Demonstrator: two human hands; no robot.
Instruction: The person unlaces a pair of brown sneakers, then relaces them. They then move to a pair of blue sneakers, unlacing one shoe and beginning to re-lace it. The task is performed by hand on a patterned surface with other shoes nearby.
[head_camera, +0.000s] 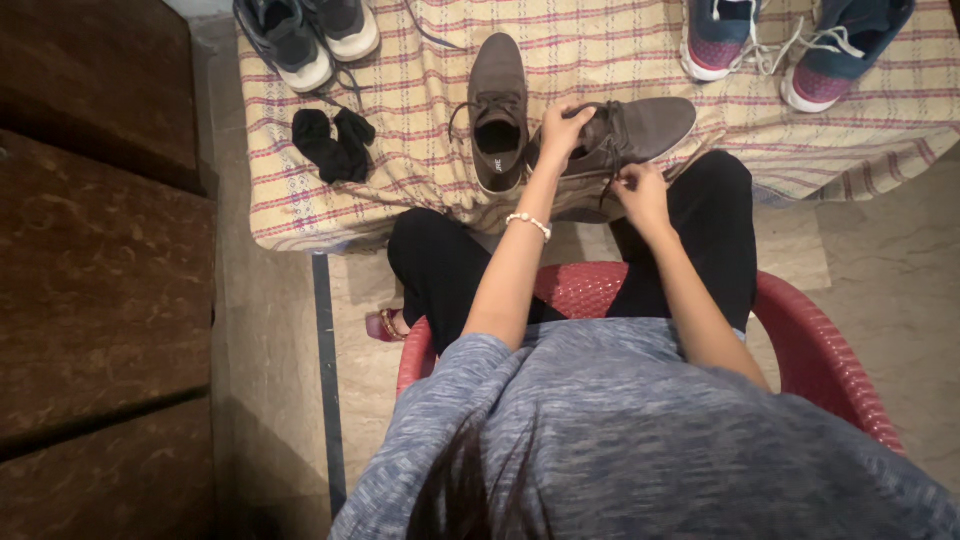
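A: Where are we looking? Centre of the frame, just above the middle, we have the brown shoe (640, 135) lying on its side at the near edge of the striped cloth (620, 50), partly over the person's lap.

B: And its long axis? We read it as running from lower left to upper right, toe toward the right of the frame, opening toward the left.

A: The left hand (562, 128) sits on top of the shoe at its collar, fingers curled down over the rim, closed on it as far as we can see.

B: The right hand (640, 192) is just below the shoe, at its lower side, fingers pinched together. We think it has a lace end, but that is too small to tell for sure.

A: So both hands touch the shoe; the left is on the opening end, the right nearer the person's body, at mid-length.

B: Its mate, the second brown shoe (497, 110), stands upright just left of it, toe pointing to the top of the frame, apart from the hands. Black socks (335, 145) lie further left.
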